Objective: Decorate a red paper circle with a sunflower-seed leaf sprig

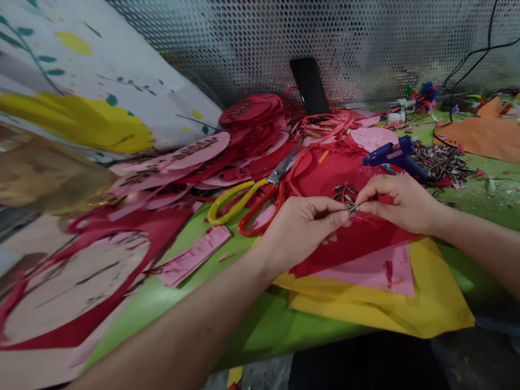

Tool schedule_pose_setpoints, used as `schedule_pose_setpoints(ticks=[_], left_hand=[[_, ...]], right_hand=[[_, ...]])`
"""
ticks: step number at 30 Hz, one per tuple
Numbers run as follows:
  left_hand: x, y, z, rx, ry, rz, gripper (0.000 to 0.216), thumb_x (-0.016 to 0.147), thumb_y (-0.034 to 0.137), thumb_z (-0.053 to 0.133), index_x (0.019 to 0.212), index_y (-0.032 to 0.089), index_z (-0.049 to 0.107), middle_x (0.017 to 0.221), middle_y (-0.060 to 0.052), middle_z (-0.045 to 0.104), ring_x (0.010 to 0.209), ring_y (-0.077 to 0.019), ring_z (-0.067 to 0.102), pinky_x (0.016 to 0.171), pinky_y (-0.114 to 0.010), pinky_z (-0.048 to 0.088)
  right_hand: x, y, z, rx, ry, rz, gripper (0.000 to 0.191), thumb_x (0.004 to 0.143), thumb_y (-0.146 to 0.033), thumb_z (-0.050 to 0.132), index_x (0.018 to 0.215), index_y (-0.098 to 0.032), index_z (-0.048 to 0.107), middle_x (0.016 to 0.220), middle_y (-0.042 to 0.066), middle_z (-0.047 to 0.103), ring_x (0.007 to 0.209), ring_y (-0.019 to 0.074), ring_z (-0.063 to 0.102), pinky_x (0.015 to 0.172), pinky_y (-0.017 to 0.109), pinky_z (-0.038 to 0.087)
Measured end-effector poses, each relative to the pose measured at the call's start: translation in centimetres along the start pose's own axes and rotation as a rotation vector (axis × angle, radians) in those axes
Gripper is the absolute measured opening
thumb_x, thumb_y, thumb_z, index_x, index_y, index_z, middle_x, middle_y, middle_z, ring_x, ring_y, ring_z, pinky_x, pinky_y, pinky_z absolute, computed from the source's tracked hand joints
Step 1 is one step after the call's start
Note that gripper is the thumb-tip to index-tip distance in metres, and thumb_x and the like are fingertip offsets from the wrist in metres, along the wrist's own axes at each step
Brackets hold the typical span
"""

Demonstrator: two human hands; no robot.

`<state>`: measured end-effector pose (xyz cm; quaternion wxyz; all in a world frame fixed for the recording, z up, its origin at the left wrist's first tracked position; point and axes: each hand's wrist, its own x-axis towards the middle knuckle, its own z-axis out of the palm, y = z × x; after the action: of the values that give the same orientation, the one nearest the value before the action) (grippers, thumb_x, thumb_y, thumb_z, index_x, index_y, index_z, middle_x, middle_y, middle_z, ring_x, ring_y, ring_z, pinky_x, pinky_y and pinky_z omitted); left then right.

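My left hand (311, 230) and my right hand (400, 203) meet over a red sheet (325, 173), thumb and forefinger of each pinched together. Between the fingertips is a small dark sunflower seed (353, 209), partly hidden by them. Just behind it, several striped seeds (343, 190) lie in a leaf-like pattern on the sheet. A blue glue gun (392, 154) rests beyond my right hand, nozzle pointing left. Loose sunflower seeds (441, 165) are heaped beside it. Scissors (254, 197) with one yellow and one red handle lie open left of the sheet.
Pink and yellow sheets (434, 303) lie under the red one on the green table (239, 336). Stacked red and pink cutouts (203, 149) fill the left. A black phone (309, 86) leans on the perforated metal panel (365, 43). Orange paper (483, 135) and a cable are at right.
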<state>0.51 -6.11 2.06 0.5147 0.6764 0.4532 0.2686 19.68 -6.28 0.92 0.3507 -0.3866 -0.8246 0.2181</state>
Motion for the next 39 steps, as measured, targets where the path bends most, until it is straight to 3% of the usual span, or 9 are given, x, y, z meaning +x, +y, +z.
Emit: schedule_pose_setpoints(ticks=[7,12,16,19,23,28,39], left_hand=[[-0.4,-0.2,0.2,0.111,0.172,0.213,0.021,0.074,0.031,0.063,0.085,0.014,0.07,0.063,0.0,0.068,0.052,-0.0095,0.058,0.052,-0.019,0.048],[-0.7,-0.8,-0.1,0.57,0.24,0.568,0.018,0.084,0.024,0.053,0.085,0.017,0.069,0.075,0.0,0.071,0.064,-0.0091,0.062,0.06,-0.017,0.048],[-0.6,-1.6,-0.6,1.022,0.213,0.836,0.026,0.089,0.017,0.042,0.084,0.014,0.067,0.074,-0.003,0.069,0.065,-0.0128,0.063,0.059,-0.022,0.048],[-0.6,-2.1,-0.5,1.281,0.093,0.815,0.025,0.087,0.014,0.04,0.082,0.012,0.065,0.07,-0.004,0.067,0.06,-0.0162,0.062,0.052,-0.026,0.046],[-0.8,-2.3,-0.1,1.397,-0.044,0.73,0.02,0.084,0.009,0.043,0.085,0.012,0.062,0.074,-0.004,0.064,0.064,-0.0173,0.061,0.054,-0.027,0.047],[-0.7,-2.1,0.3,1.453,-0.087,0.656,0.018,0.083,0.008,0.043,0.078,0.015,0.059,0.067,-0.003,0.059,0.06,-0.0189,0.059,0.049,-0.029,0.044],[-0.7,-2.0,0.5,1.485,-0.058,0.69,0.017,0.081,0.008,0.044,0.071,0.016,0.055,0.061,-0.001,0.054,0.053,-0.0169,0.054,0.045,-0.027,0.036]], right_hand=[[-0.1,-0.6,0.0,0.085,0.073,0.056,0.014,0.08,-0.028,0.056,0.077,-0.017,0.063,0.073,0.002,0.065,0.066,0.0118,0.057,0.062,0.024,0.043],[-0.2,-0.1,-0.1,0.057,0.038,0.025,0.017,0.081,-0.03,0.054,0.081,-0.016,0.063,0.072,0.002,0.065,0.063,0.0107,0.056,0.06,0.023,0.042],[-0.1,0.7,-0.8,-0.153,-0.043,0.04,0.017,0.082,-0.027,0.051,0.085,-0.015,0.063,0.078,0.003,0.066,0.069,0.0123,0.057,0.064,0.024,0.042],[-0.1,0.9,-1.1,-0.359,-0.211,0.06,0.018,0.081,-0.024,0.049,0.087,-0.016,0.064,0.082,0.005,0.067,0.074,0.0148,0.059,0.068,0.026,0.042],[-0.1,0.6,-1.1,-0.479,-0.369,0.043,0.021,0.083,-0.022,0.045,0.088,-0.017,0.065,0.086,0.005,0.067,0.079,0.0156,0.06,0.072,0.027,0.041],[0.0,0.3,-1.0,-0.512,-0.406,0.018,0.022,0.084,-0.021,0.045,0.084,-0.018,0.066,0.087,0.005,0.067,0.083,0.0158,0.06,0.074,0.027,0.042],[0.0,0.3,-0.9,-0.519,-0.418,0.007,0.023,0.085,-0.021,0.044,0.083,-0.018,0.066,0.087,0.005,0.067,0.084,0.0161,0.06,0.074,0.027,0.042]])
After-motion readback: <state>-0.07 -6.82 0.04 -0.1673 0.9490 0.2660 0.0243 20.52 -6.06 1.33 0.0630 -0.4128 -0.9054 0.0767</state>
